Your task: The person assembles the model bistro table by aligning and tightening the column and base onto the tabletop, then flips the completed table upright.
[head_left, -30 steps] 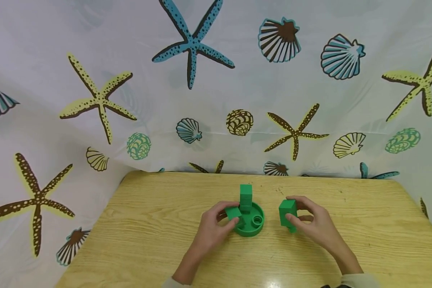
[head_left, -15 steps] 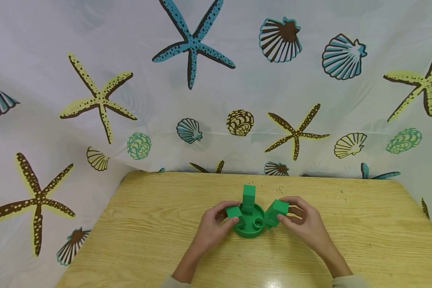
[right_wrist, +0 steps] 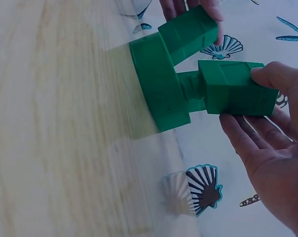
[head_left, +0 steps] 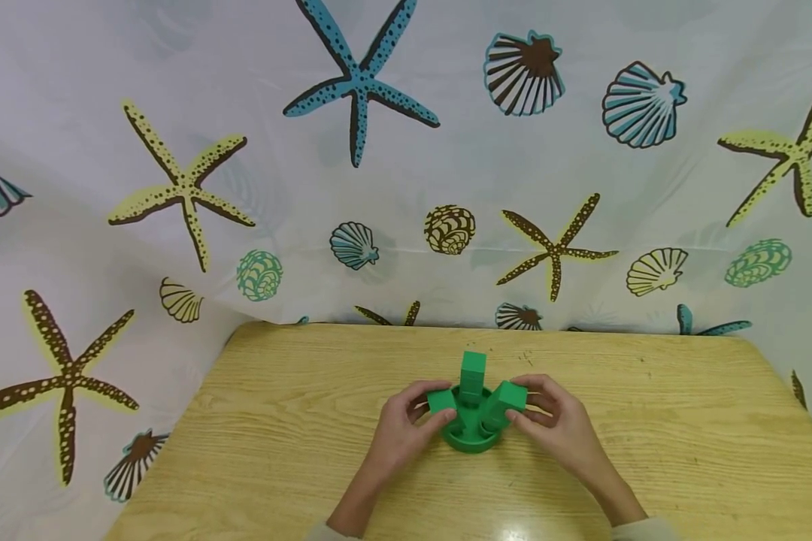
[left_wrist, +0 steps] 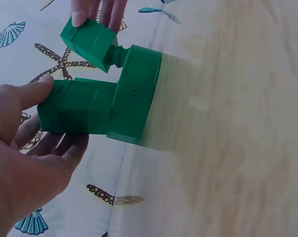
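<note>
Left grip pinches the left green block, and right grip pinches the right green block; on both I see the thumb on the near side and fingers round the far side. Between them the round green base rests on the wooden table, with both held blocks over its opposite sides. The far green block stands upright on the far part of that base, untouched. From the right wrist view I make out a narrower ridged green stem between the right green block and the base, the block leaning outward at its top; how deep the stem sits is hidden from me by the rim. From the left wrist view I see the left green block's lower end against the base, but I cannot tell how it is seated. Small marks show on the base's side wall. Pale sleeves cover both wrists, and white cloth printed with starfish and seashells hangs behind the table and along its sides.
</note>
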A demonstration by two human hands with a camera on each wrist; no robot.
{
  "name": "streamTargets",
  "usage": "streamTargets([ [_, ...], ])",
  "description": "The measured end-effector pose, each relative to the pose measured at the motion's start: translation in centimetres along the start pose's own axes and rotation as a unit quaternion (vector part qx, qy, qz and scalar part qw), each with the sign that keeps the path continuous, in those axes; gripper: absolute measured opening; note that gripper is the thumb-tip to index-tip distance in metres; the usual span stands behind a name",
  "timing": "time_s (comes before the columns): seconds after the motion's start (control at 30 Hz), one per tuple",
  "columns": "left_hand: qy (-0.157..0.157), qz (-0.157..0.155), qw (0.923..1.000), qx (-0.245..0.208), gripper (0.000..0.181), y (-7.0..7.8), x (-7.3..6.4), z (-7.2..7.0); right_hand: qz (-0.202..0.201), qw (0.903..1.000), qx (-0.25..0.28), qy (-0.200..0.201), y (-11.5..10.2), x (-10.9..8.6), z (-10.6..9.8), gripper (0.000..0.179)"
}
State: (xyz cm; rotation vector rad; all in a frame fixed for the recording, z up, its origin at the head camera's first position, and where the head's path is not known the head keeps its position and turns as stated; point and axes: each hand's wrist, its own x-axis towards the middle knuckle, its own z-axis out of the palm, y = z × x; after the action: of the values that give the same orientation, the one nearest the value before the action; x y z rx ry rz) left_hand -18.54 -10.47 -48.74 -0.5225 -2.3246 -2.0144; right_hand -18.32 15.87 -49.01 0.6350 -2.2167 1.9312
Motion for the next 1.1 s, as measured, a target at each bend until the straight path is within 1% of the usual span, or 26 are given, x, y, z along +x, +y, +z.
streamTargets([
  [0.07,0.011,0.003,0.9999,0.003,0.039,-0.11,-0.03,0.12,0.004,1.0,-0.004,-0.003,0.14,-0.05,0.17,0.039],
  [0.17,0.017,0.007,0.9998,0.005,0.038,-0.26,-0.11,0.25,0.008,0.9999,-0.006,-0.008,0.28,-0.12,0.37,0.04],
  [0.4,0.015,0.011,0.9998,0.002,0.035,-0.36,-0.17,0.37,0.021,0.9995,-0.009,-0.02,0.19,-0.22,0.4,0.039],
  [0.6,0.014,0.009,0.9999,0.0,0.037,-0.38,0.02,0.42,0.012,0.9988,-0.04,-0.026,0.22,-0.16,-0.13,0.039],
  [0.83,0.018,0.012,0.9997,0.004,0.036,-0.19,0.04,0.45,0.014,0.9991,-0.025,-0.032,0.1,-0.05,-0.04,0.041],
  [1.1,0.022,0.008,0.9997,0.006,0.036,-0.19,-0.06,0.58,0.009,0.9979,-0.046,-0.046,-0.18,-0.04,-0.07,0.04],
])
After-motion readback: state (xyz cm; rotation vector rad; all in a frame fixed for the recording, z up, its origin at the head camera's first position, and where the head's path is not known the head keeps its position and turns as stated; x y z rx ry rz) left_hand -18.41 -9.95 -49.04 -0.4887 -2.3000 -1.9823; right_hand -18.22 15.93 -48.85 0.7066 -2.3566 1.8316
